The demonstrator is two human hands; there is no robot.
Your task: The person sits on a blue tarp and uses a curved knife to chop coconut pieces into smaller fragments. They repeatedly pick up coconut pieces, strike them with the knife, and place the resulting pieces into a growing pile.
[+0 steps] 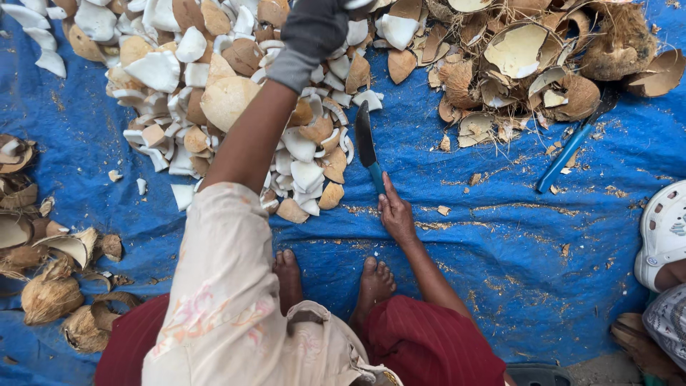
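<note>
A knife (367, 146) with a dark blade and a blue handle is gripped at the handle by the right hand (395, 213), fingers closed round it, the blade lying flat on the blue tarp (493, 243) and pointing away from the person. The left arm is stretched up over a pile of white coconut pieces (214, 93); the left hand (314, 28) is covered by a grey glove and partly cut off by the frame edge, so its grip cannot be told. Empty shells (543, 64) are heaped at upper right, husks (50, 271) at lower left. A second blue-handled tool (572, 150) lies apart on the tarp. No container is seen; everything rests directly on the tarp.
</note>
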